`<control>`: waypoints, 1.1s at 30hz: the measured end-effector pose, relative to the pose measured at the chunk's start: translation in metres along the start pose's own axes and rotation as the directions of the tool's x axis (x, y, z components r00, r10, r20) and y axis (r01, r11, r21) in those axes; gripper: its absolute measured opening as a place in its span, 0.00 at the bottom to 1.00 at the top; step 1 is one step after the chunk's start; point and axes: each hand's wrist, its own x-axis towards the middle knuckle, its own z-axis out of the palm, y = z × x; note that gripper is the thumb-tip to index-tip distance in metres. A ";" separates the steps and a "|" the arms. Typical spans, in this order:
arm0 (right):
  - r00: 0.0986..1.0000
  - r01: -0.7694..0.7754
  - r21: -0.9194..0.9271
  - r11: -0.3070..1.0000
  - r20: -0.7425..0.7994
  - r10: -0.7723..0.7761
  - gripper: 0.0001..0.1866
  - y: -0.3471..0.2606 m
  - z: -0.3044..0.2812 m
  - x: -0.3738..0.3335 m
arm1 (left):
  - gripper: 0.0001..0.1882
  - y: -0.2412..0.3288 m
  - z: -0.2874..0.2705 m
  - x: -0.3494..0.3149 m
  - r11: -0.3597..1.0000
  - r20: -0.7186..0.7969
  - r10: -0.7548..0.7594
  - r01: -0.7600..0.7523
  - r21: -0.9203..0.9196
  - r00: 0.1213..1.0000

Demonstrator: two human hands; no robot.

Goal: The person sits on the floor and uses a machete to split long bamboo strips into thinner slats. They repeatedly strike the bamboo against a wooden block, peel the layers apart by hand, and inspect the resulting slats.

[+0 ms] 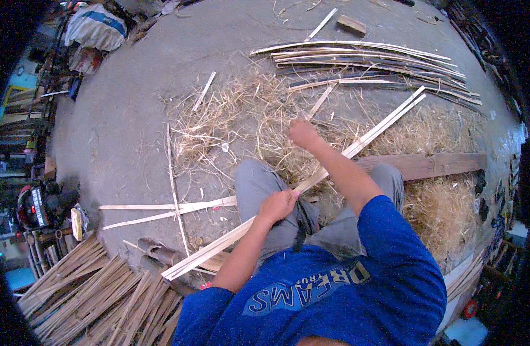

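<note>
Long pale bamboo strips (386,123) lie slantwise across my lap, from the lower left to the upper right. My left hand (278,206) is closed round them near the middle, over my left knee. Beyond the strips, my right hand (304,134) is held above the shavings with its fingers curled in. Whatever it may grip is hidden. A short pale strip (322,102) reaches up and right from beside that fist; whether the two touch, I cannot tell. The right forearm crosses over the long strips.
Curly shavings (219,118) cover the floor ahead. A wooden beam (438,166) lies by my right knee. Long strips (363,60) and a wood block (351,25) lie farther off. Crossed strips (144,216) and a stack of split strips (103,288) are at left, near a white sack (96,27).
</note>
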 end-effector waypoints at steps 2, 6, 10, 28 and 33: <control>0.992 -0.026 -0.005 1.000 0.125 0.026 0.09 0.022 -0.030 -0.002 | 0.26 0.000 0.006 0.005 1.000 0.018 0.002 -0.001 -0.017 1.000; 0.887 -0.460 -0.007 0.888 -0.040 0.459 0.09 0.051 -0.138 -0.041 | 0.26 -0.002 0.003 0.007 0.997 0.047 -0.030 0.034 -0.066 0.998; 0.661 -0.595 0.400 0.698 -0.250 0.707 0.12 0.081 -0.199 -0.123 | 0.24 -0.017 0.003 0.013 0.975 0.049 0.130 -0.118 -0.190 0.990; 0.830 -0.306 0.675 -0.671 0.535 0.160 0.10 -0.117 -0.135 -0.257 | 0.13 0.114 -0.040 -0.061 0.642 0.401 0.014 0.300 -0.706 0.916; 0.929 -0.268 0.838 0.475 0.095 0.357 0.14 -0.123 -0.119 -0.296 | 0.13 0.097 -0.006 -0.062 0.757 0.394 0.071 0.208 -0.620 0.916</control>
